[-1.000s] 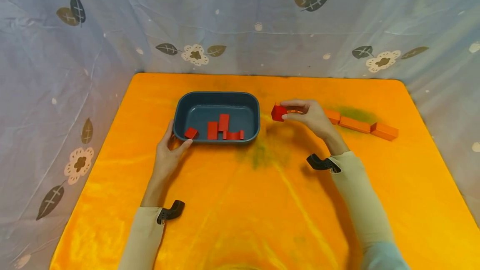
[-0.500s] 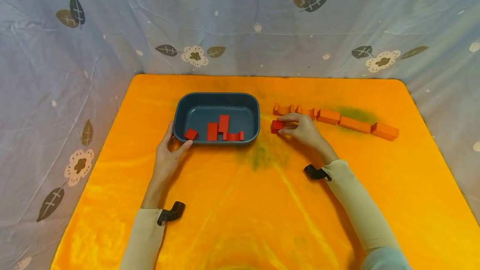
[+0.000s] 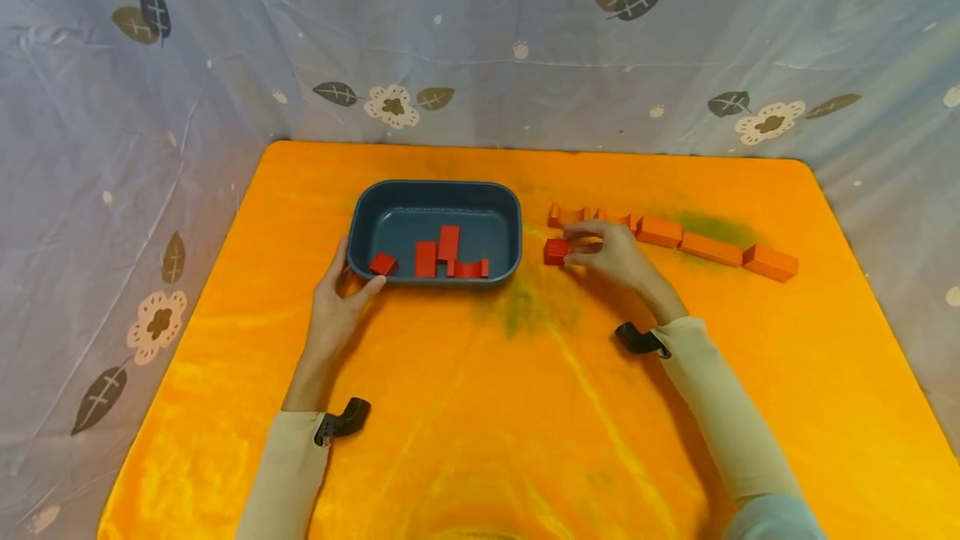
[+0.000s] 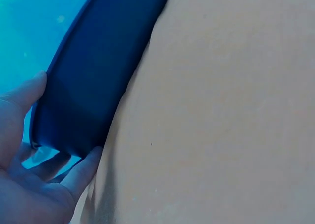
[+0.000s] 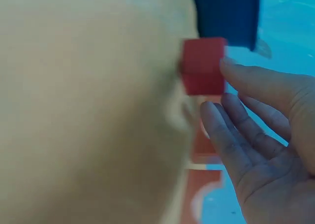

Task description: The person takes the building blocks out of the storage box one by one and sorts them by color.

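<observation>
While the left hand (image 3: 335, 307) holds the near-left corner of the dark blue tray (image 3: 365, 208), its thumb lies along the near rim and its fingers lie against the left outer wall; the left wrist view shows the thumb (image 4: 25, 93) and fingers curled round that corner. One tray is present. It rests on the orange cloth (image 3: 480, 407), left of centre.

Inside the tray lie red blocks (image 3: 435, 257), grouped against the near wall. At least four are countable: one small piece at the left, two upright rectangular pieces in the middle, and one arched piece at the right. Whether a fifth piece stands between them cannot be told.

Right of the tray, one red cube (image 3: 556, 251) sits on the cloth, just beside the tray's near-right corner. The right hand (image 3: 611, 255) is at this cube with its fingers nearly straight and only slightly bent. In the right wrist view one fingertip (image 5: 231, 66) touches the cube's side (image 5: 203, 65); the remaining fingers are spread and apart from it. No closed grasp is visible.

Behind the right hand, a row of five orange blocks (image 3: 660, 232) runs to the right: two arched pieces, then three rectangular pieces.
</observation>
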Available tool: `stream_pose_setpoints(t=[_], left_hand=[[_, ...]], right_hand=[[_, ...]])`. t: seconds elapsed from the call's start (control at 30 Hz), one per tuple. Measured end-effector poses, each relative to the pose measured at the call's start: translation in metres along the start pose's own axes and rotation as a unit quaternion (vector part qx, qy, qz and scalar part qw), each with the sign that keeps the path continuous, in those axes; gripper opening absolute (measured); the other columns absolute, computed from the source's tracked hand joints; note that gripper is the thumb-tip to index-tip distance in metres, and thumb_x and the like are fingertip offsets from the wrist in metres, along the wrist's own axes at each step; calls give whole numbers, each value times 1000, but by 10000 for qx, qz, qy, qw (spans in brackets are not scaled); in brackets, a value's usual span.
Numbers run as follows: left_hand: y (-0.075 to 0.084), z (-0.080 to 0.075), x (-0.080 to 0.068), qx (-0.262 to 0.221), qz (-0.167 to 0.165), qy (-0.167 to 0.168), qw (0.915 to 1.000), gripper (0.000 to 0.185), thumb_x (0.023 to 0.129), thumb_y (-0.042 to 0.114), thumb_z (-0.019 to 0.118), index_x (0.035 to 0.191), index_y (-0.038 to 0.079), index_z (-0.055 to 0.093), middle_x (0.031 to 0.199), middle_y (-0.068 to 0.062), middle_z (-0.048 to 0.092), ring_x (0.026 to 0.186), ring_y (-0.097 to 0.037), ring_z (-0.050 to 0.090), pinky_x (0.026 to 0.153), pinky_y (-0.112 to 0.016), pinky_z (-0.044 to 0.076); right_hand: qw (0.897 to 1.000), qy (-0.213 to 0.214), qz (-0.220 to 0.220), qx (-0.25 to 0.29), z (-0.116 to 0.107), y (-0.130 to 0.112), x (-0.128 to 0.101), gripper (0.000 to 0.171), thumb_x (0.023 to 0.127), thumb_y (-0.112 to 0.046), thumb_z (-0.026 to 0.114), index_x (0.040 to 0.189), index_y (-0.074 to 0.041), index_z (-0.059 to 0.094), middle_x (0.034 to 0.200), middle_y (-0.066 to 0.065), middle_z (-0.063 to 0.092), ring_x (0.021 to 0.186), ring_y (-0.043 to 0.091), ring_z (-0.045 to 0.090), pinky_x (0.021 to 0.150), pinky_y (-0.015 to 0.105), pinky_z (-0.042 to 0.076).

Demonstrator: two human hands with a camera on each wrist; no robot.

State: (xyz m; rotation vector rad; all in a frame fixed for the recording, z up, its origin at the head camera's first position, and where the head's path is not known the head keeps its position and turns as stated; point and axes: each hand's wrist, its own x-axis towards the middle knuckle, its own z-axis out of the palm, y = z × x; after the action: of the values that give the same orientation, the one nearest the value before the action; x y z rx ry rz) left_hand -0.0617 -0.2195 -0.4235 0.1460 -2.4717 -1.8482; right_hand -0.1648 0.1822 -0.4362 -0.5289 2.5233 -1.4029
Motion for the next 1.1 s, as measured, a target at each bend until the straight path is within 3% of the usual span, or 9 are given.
stream_pose_setpoints(t=[0.27, 0.43, 0.5, 0.6, 0.67, 0.77, 0.97, 1.1], left_hand=[[5, 3, 2, 82, 34, -67, 9999, 82, 92, 11, 69, 157, 8, 18, 162, -10, 18, 145, -30, 26, 119, -45, 24], [0, 4, 5, 181, 109, -119, 9997, 84, 92, 12, 69, 157, 8, 17, 162, -10, 19, 145, -31, 26, 119, -46, 23], [-7, 3, 6, 134, 167, -105, 9997, 84, 92, 13, 70, 157, 10, 17, 162, -8, 19, 145, -31, 26, 119, -46, 23], [-21, 0, 6, 112, 190, -5, 9998, 84, 91, 14, 71, 157, 14, 19, 162, -2, 19, 145, -27, 26, 119, -45, 24], [-29, -2, 5, 120, 179, 55, 9998, 84, 91, 16, 71, 157, 17, 19, 162, 1, 19, 145, -25, 27, 119, -43, 25], [-33, -3, 4, 113, 178, 96, 9997, 85, 91, 20, 72, 158, 19, 20, 162, 4, 19, 145, -24, 29, 118, -41, 27], [-34, 1, 7, 106, 202, 55, 9997, 85, 91, 23, 72, 158, 16, 20, 162, 1, 20, 145, -24, 27, 119, -40, 26], [-35, 0, 7, 57, 271, 46, 9996, 85, 91, 21, 72, 158, 16, 20, 161, 2, 22, 145, -24, 27, 119, -43, 24]], right_hand=[[9981, 288, -224, -490, -16, -37, 10, 39, 86, 0, 73, 124, 3, 65, 123, 19, 64, 109, 35, 63, 90, 44, 56], [9928, -348, -405, -1070, 1, -71, 33, 40, 87, -1, 72, 126, 1, 64, 124, 17, 64, 113, 31, 60, 95, 44, 53], [9798, -821, -472, -1760, 16, -90, 46, 41, 88, -3, 72, 128, 1, 63, 126, 16, 63, 115, 31, 58, 98, 43, 51], [9414, -1548, -618, -2931, 47, -117, 66, 42, 90, -8, 72, 130, -1, 62, 130, 14, 61, 119, 29, 56, 101, 40, 49], [9154, -1808, -763, -3516, 67, -131, 78, 41, 91, -7, 70, 130, -3, 63, 130, 12, 61, 120, 27, 56, 100, 37, 50], [8902, -1904, -950, -4028, 91, -137, 90, 36, 92, -1, 66, 128, -6, 66, 129, 11, 61, 120, 25, 57, 99, 34, 51], [8551, -2331, -1025, -4516, 117, -125, 94, 42, 95, -1, 61, 136, -9, 58, 148, 11, 46, 133, 27, 46, 109, 37, 42], [8517, -2149, -1238, -4616, 125, -113, 95, 36, 95, -3, 62, 131, -8, 62, 136, 11, 54, 121, 26, 54, 104, 35, 47]])
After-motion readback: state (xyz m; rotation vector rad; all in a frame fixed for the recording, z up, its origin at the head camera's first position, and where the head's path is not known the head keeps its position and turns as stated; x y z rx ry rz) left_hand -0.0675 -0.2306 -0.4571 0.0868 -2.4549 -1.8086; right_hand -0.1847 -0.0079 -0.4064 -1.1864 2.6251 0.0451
